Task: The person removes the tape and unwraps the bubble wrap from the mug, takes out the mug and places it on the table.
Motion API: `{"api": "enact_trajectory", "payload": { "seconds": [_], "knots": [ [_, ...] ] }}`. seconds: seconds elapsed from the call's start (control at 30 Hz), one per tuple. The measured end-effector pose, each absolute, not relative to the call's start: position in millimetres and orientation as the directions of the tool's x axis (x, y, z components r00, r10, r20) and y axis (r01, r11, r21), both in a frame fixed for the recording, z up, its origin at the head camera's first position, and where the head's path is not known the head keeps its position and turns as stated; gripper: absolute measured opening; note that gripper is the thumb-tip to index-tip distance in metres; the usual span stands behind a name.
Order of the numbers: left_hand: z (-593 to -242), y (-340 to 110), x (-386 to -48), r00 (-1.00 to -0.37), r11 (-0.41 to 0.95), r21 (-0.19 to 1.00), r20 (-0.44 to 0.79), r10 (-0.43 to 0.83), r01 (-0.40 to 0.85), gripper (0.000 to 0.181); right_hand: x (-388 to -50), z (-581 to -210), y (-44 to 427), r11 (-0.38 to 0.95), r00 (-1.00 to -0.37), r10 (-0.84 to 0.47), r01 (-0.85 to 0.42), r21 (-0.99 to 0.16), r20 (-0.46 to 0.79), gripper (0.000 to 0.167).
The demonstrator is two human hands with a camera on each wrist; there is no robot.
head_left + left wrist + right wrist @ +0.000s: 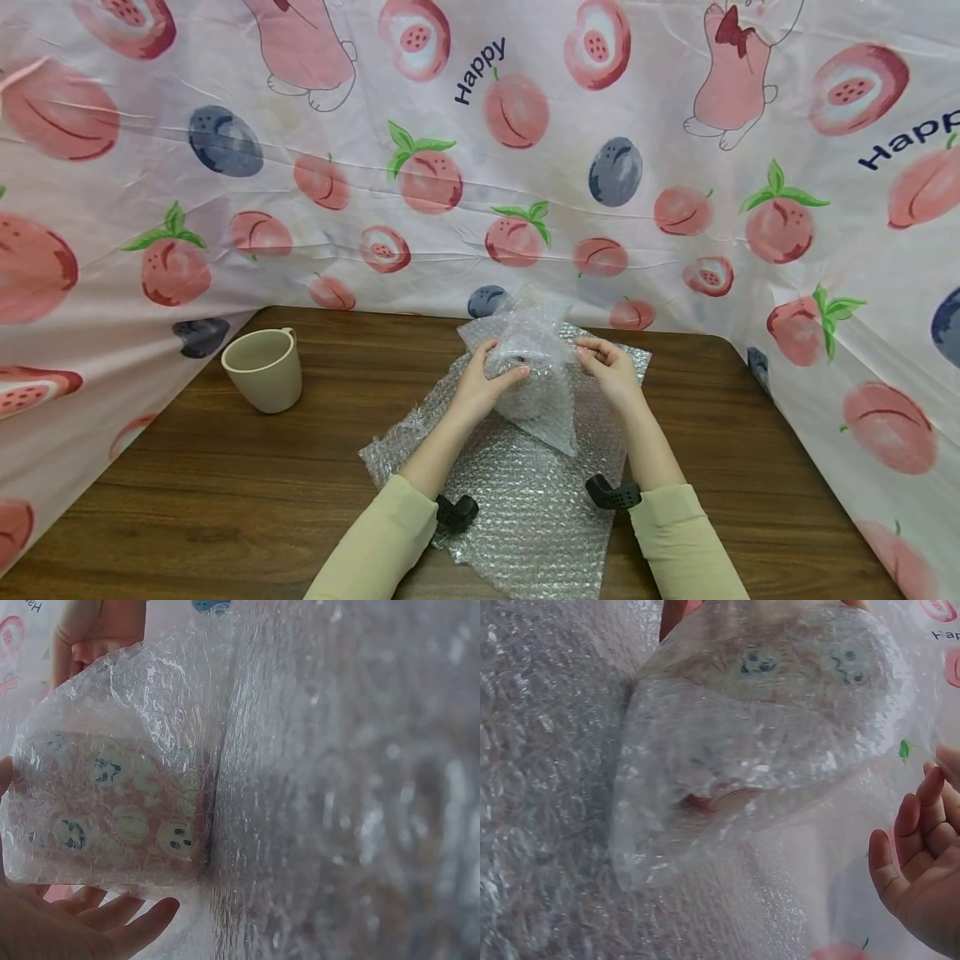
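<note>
A cup-shaped thing (pixel 124 806) with a pink print of pale ghost faces stands inside clear bubble wrap (pixel 536 517); its outline blurs through the film. My left hand (pixel 480 387) grips its wrapped side, thumb at the front and fingers around the far side. At the right, my right hand (pixel 613 375) pinches a loose edge of the wrap between thumb and forefinger, its other fingers loosely curled in the right wrist view. The wrap rises in a crumpled peak above the cup-shaped thing, and a flap hangs down in front.
The bubble wrap sheet spreads beneath both forearms over the dark wooden table (pixel 180 492). A beige mug (pixel 266 375) stands at the back left. Peach-printed cloth (pixel 525 167) encloses the back and sides. Black cameras sit on both wrists.
</note>
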State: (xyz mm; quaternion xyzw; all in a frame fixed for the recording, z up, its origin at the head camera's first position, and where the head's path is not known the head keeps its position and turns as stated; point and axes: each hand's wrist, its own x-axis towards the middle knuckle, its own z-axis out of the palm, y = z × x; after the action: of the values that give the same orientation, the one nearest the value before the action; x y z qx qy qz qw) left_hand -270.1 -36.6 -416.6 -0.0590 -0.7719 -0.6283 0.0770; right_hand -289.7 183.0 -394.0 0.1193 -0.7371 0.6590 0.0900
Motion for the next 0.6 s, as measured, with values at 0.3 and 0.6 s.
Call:
{"api": "enact_trajectory", "payload": {
  "seconds": [0.3,0.6],
  "knots": [
    [-417.2,-38.0,-271.6,-0.978,0.206,0.958,0.208,-0.018,0.2,0.083,-289.6,-391.1,185.6,0.027,-0.955,-0.027,-0.295,-0.955,0.294,0.03],
    [-415.8,-40.1,-272.4,-0.982,0.219,0.958,0.19,-0.008,0.184,0.08,-291.3,-397.1,182.2,0.08,-0.95,-0.023,-0.312,-0.947,0.311,0.033]
  ]
}}
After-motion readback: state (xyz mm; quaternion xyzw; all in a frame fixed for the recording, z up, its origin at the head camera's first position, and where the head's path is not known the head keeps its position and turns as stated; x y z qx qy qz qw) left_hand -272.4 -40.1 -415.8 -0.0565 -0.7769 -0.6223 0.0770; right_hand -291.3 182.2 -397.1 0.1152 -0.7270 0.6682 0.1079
